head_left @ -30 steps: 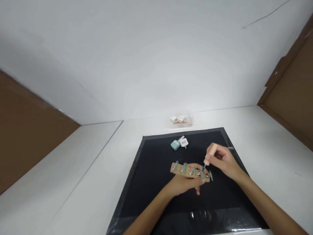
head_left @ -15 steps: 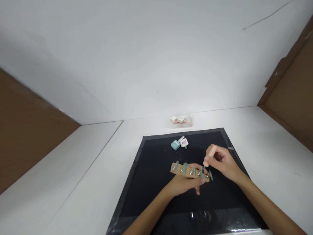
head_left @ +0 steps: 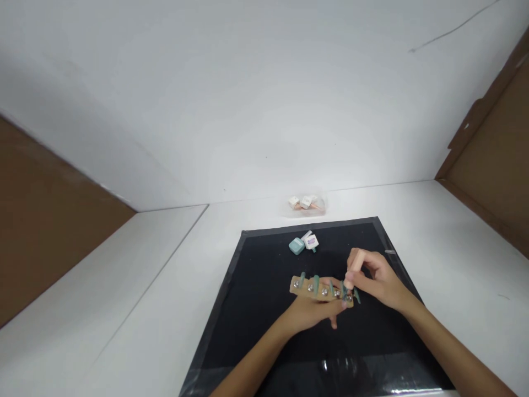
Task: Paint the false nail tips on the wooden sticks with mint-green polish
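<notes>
One tan strip (head_left: 318, 296), held over the black mat (head_left: 235, 309), bearing metal studs (head_left: 310, 288) and five green pieces (head_left: 316, 283). One pink-handled brush (head_left: 356, 268), tip at the strip's right end — touching or just above, I cannot tell. I see the fingers of the left hand (head_left: 308, 312) grasping the strip, those of the right hand (head_left: 381, 279) pinching the brush. Beyond, on the mat: one teal block (head_left: 296, 246), one white block (head_left: 311, 241). Farther, on the white surface (head_left: 165, 286): one clear tray (head_left: 306, 213).

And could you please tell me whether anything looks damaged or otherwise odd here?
Yes: a dark, crooked line at upper right breaks the otherwise pale wall; it may be a scratch or crack, I can't tell.
</notes>
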Demonstrator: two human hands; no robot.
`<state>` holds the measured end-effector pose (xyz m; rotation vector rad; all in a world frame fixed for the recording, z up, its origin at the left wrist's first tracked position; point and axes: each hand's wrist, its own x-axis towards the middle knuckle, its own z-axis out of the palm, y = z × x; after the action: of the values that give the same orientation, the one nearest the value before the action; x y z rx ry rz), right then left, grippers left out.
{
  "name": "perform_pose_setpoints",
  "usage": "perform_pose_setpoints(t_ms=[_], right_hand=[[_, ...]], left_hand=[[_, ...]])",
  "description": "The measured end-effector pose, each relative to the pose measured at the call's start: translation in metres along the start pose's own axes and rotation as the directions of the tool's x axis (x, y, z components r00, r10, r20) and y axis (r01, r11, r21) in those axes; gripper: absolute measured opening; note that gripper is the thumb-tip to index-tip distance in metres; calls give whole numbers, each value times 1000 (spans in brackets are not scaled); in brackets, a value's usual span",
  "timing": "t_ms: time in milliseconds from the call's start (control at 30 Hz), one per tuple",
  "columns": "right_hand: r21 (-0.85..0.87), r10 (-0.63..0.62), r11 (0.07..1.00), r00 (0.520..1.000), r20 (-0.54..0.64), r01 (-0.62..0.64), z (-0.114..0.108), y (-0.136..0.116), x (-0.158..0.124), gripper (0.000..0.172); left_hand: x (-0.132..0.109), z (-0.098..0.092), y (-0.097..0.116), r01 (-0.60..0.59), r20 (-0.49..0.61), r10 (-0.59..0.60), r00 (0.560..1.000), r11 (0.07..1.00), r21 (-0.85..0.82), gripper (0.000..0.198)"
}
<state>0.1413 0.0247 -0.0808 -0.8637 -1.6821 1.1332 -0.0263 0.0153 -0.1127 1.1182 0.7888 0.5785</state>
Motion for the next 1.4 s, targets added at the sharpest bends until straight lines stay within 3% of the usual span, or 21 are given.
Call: perform_pose_setpoints(t_ms=[333, 533, 700, 1200, 1300, 1400], right_hand=[[-98, 16, 994, 976, -219, -38, 0, 5, 2, 30], [-2, -27, 1000, 993, -111, 27, 0, 2, 1, 32], [-51, -52, 997, 999, 15, 53, -1, 0, 0, 31], [-171, -11, 985, 976, -218, -27, 2, 6, 3, 27], [-132, -35, 991, 980, -195, 9, 1, 4, 2, 27], [-100, -58, 994, 994, -98, 48, 0, 0, 1, 28]], left_hand=[[-1, 1, 0, -9, 18, 9, 1000, 1000, 4, 35], [-1, 2, 3, 14, -2, -14, 1000, 1000, 4, 37], [0, 2, 3, 2, -2, -2, 1000, 1000, 12, 38], [-1, 1, 0, 14, 15, -14, 1000, 1000, 1, 33], [0, 0, -2, 4, 15, -4, 1000, 1000, -18, 34], [0, 0, -2, 10, 8, -10, 1000, 1000, 1, 36]])
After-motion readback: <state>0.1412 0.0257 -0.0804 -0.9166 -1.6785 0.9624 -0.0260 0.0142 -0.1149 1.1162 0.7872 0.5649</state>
